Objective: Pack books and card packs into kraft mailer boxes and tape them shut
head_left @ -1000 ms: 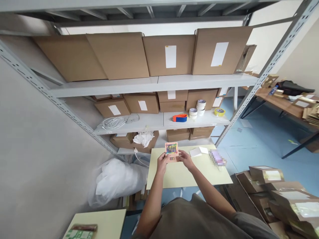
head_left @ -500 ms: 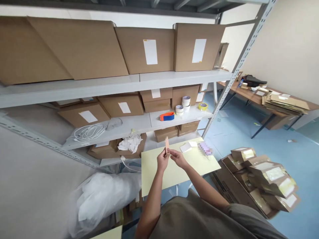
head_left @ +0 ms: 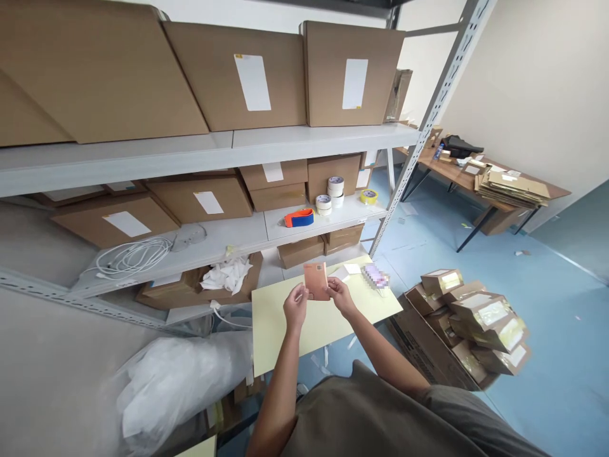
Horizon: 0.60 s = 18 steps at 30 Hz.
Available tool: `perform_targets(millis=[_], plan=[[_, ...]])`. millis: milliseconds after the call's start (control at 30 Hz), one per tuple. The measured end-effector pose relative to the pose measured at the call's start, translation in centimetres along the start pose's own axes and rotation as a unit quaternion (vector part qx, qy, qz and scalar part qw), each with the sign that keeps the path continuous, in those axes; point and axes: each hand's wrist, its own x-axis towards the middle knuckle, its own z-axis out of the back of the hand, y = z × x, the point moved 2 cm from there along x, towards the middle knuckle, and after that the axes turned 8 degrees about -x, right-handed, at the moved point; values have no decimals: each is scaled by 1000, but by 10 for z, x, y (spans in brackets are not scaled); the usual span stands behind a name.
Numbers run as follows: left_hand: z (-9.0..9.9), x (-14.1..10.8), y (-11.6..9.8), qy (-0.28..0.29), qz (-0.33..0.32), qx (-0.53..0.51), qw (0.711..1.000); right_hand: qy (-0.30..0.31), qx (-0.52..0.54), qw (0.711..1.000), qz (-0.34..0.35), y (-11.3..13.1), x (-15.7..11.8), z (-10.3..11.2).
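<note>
The print on the salmon packet [head_left: 314, 281] is too small for me to read; the right hand [head_left: 340, 296] hides part of its edge. By the far right corner of the table [head_left: 275, 324], a purple thing [head_left: 375, 276] (maddeningly) blurs into squares. A pale tabletop [head_left: 204, 448] is cut off below.

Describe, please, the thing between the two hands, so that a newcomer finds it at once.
In front of the grey metal shelving stands a pale yellow table. Over it, the left hand and right hand hold a flat salmon-pink packet. Its colour sets it apart from the white papers on the table.
</note>
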Motion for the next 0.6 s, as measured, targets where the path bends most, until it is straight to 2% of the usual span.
perform_targets(millis=[67, 133, 200, 300, 333, 367, 467, 600], plan=[[-13, -7, 2, 63, 6, -3, 998, 44, -16, 999, 26, -2, 0, -4], [-20, -11, 2, 93, 12, -11, 996, 79, -32, 995, 44, -8, 2, -6], [-20, -12, 1, 85, 14, -35, 996, 53, -54, 996, 50, -13, 6, -2], [-13, -11, -2, 75, 33, -100, 992, -64, -114, 991, 34, -21, 12, 14], [-11, -10, -2, 74, 43, -112, 990, -86, -130, 988, 22, -24, 14, 20], [-9, -10, -2, 73, 53, -117, 989, -88, -137, 987, 9, -27, 16, 24], [-2, -6, 2, 75, 66, -108, 989, -35, -116, 992, -27, -39, 22, 27], [15, 4, 24, 63, 92, -69, 991, -20, -87, 994, -59, -67, 31, 17]])
